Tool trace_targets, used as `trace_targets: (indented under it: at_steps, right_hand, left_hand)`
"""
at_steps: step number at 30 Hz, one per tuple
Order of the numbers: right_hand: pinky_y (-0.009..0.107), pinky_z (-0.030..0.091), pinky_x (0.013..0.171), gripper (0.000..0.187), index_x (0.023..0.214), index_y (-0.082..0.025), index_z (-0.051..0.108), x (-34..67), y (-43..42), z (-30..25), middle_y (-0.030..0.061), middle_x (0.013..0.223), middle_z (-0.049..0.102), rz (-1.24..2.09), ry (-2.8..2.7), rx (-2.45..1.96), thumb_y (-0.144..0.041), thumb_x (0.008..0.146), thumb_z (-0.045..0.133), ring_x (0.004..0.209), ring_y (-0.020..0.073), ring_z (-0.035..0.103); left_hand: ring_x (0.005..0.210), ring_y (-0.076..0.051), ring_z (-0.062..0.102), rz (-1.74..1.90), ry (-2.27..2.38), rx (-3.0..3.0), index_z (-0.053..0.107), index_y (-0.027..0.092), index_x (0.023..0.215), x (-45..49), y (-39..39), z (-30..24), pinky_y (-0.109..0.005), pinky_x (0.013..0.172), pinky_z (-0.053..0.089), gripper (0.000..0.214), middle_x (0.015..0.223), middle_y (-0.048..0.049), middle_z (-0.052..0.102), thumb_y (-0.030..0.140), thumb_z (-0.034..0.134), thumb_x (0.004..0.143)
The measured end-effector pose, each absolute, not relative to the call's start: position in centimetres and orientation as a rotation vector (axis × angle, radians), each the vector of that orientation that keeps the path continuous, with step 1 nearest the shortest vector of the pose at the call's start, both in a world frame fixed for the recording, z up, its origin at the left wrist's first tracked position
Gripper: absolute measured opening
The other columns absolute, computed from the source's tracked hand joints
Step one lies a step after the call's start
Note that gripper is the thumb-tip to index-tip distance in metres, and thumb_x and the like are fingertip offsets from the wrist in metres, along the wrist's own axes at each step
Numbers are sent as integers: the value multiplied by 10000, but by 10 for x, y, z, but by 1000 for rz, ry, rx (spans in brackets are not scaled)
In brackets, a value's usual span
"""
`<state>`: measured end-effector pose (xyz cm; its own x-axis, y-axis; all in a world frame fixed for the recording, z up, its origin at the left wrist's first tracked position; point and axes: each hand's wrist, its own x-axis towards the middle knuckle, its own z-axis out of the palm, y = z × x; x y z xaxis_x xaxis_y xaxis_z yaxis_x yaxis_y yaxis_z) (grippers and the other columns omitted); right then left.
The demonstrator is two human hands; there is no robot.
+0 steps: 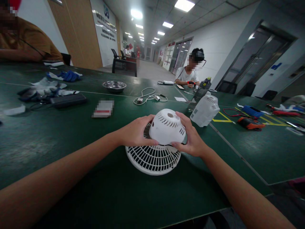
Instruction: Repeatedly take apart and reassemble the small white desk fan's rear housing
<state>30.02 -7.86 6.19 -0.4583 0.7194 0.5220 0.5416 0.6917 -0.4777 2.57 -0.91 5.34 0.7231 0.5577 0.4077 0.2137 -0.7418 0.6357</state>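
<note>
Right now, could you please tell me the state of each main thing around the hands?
White vented plastic housing, held between left hand and right hand
White round plastic grille, lying down, partly covered
White thin cable, loosely looped
Shiny round metal bowl, upright
Orange-black handheld device, lying down, power unclear

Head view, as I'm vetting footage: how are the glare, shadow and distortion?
Head view: ceiling lights burn out white; the bowl glints; the table darkens below the grille; the door leans, likely wide-angle distortion; the housing looks fairly sharp.
</note>
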Motion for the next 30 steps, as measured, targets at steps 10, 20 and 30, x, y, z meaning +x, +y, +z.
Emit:
trace_targets:
  at_steps: [10, 20, 30]
  right_hand:
    - [661, 375, 1163, 982, 1577, -422, 294, 305, -77, 62, 37, 1619, 408, 348, -2189, -931, -409, 751, 825, 1396, 407, 483]
    - [662, 428, 1129, 998, 1588, -433, 272, 301, -77, 62, 48, 1628, 410, 403, -2147, -1027, -401, 771, 845, 1339, 398, 554]
    - [650, 466, 1109, 1100, 1610, -396, 188, 301, -74, 60, 78, 1603, 439, 482, -2165, -1037, -482, 742, 858, 1338, 398, 560]
  left_hand:
    - [1162, -383, 587, 703, 646, 2471, 650, 252, 1318, 27, -9, 55, -548, 983, 456, 709, 1314, -137, 656, 586, 812, 714]
    - [1130, -370, 580, 689, 717, 2413, 670, 238, 1288, 27, -9, 56, -520, 965, 468, 696, 1276, -136, 640, 617, 789, 716]
    - [1193, -376, 533, 469, 855, 2493, 581, 192, 1374, 29, -10, 61, -561, 988, 460, 823, 1372, -163, 557, 740, 668, 766]
